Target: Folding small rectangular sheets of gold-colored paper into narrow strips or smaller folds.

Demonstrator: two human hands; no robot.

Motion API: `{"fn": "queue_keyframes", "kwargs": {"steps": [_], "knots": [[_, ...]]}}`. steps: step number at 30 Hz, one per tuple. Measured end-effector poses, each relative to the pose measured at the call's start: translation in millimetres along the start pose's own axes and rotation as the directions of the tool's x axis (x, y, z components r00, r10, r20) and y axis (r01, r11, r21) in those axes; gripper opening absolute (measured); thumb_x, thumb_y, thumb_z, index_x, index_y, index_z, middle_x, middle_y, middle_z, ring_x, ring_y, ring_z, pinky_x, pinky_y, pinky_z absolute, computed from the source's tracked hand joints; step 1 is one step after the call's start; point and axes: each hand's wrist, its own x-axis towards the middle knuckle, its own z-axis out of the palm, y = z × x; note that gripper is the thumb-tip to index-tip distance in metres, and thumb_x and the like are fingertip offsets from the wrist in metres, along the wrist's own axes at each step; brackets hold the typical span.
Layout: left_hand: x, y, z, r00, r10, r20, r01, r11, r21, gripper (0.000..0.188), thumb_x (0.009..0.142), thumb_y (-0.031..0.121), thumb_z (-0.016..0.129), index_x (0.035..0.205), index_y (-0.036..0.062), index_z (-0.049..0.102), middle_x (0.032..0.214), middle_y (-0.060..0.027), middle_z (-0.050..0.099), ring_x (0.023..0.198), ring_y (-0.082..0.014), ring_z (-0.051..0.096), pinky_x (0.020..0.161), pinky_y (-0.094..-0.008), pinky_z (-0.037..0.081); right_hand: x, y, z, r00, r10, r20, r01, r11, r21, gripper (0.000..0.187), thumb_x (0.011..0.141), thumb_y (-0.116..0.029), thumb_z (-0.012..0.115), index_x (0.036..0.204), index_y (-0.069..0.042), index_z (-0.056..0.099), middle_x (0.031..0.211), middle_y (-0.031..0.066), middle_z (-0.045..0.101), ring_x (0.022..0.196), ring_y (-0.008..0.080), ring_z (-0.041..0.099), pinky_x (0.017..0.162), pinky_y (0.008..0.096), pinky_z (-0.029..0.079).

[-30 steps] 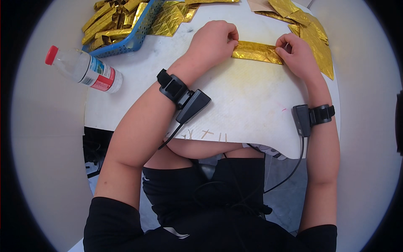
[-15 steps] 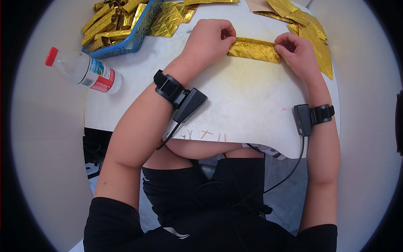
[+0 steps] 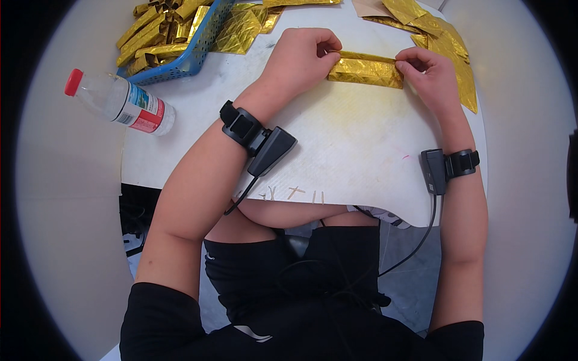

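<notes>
A strip of folded gold foil paper lies crosswise on the white table, with a crease running along its length. At its left end my left hand pinches the upper edge between thumb and bent fingers. My right hand grips the upper right corner the same way, thumb against forefinger. The far long edge is lifted a little between the two hands, while the near part rests on or close to the table.
A blue plastic basket of folded gold pieces stands at the far left. Flat gold sheets lie at the far right, others beside the basket. A red-capped bottle lies on the left of the white table.
The upper edge of the gold foil paper has tilted up and back, showing more of the crease. Both hands keep their hold and have barely shifted.
</notes>
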Motion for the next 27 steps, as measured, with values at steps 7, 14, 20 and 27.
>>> {"fn": "queue_keyframes", "kwargs": {"steps": [7,14,20,27], "knots": [[5.8,4.3,-9.0,0.917,0.319,-0.239,-0.304,0.947,0.100,0.011,0.085,0.008,0.080,0.097,0.0089,0.080,0.102,-0.0039,0.076,0.091,-0.0205,0.071,0.080,-0.0309,0.055,8.7,-5.0,-8.3,0.846,-0.490,-0.212,0.439,0.864,-0.247,0.010,0.087,-0.006,0.080,0.097,-0.006,0.078,0.106,0.0034,0.075,0.099,0.0193,0.071,0.086,0.0299,0.055],[4.9,2.7,-8.9,0.890,0.411,-0.198,-0.351,0.894,0.277,0.012,0.080,0.005,0.081,0.090,0.0107,0.081,0.107,-0.0030,0.072,0.100,-0.0237,0.068,0.085,-0.0347,0.055,5.6,-7.4,-11.6,0.872,-0.478,-0.106,0.445,0.863,-0.239,0.011,0.082,-0.005,0.083,0.092,-0.007,0.078,0.108,0.0039,0.072,0.102,0.0210,0.069,0.088,0.0323,0.054],[2.8,-3.3,-8.8,0.963,0.269,0.018,-0.266,0.937,0.225,0.012,0.080,0.004,0.078,0.092,0.0077,0.081,0.097,-0.0086,0.075,0.093,-0.0260,0.071,0.085,-0.0356,0.056,4.7,-8.6,-13.2,0.915,-0.404,0.004,0.398,0.898,-0.187,0.009,0.082,-0.001,0.079,0.090,-0.004,0.078,0.094,0.0030,0.071,0.087,0.0186,0.066,0.081,0.0301,0.053],[0.0,7.3,-9.2,0.989,0.050,0.140,-0.073,0.984,0.164,0.013,0.084,0.008,0.076,0.096,0.0032,0.079,0.093,-0.0140,0.077,0.086,-0.0262,0.073,0.082,-0.0360,0.057,-2.0,-7.7,-11.4,0.969,-0.067,0.236,0.096,0.989,-0.115,0.008,0.084,-0.003,0.076,0.091,-0.001,0.077,0.083,0.0028,0.070,0.075,0.0112,0.058,0.070,0.0277,0.049]]}}
